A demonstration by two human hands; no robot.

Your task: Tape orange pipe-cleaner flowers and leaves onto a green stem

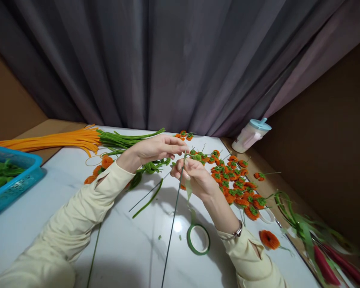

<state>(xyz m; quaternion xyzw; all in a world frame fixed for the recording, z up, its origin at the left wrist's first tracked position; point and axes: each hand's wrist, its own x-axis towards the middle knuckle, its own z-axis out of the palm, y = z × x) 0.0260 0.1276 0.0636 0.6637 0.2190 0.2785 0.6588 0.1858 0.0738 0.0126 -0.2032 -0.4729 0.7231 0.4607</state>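
In front of me a thin green wire stem (pixel 174 212) slants down from my hands to the table's near edge. My right hand (pixel 196 176) is closed around its upper part, and a strip of pale green floral tape (pixel 189 191) hangs from those fingers. Below lies the tape roll (pixel 189 242), with green tape leading up from it. My left hand (pixel 156 150) reaches over from the left, fingertips pinched together at the stem's top end. What exactly sits between these fingertips is too small to make out. Orange fuzzy flower heads (pixel 234 176) with green bases lie beside my right hand.
A blue basket (pixel 33 176) with green leaves stands at left. Orange pipe cleaners (pixel 57 138) and green ones (pixel 123 139) lie behind my left arm. At right are a lidded cup (pixel 249 136), a loose orange flower (pixel 269 239) and red-handled pliers (pixel 325 266). A grey curtain (pixel 168 60) hangs behind.
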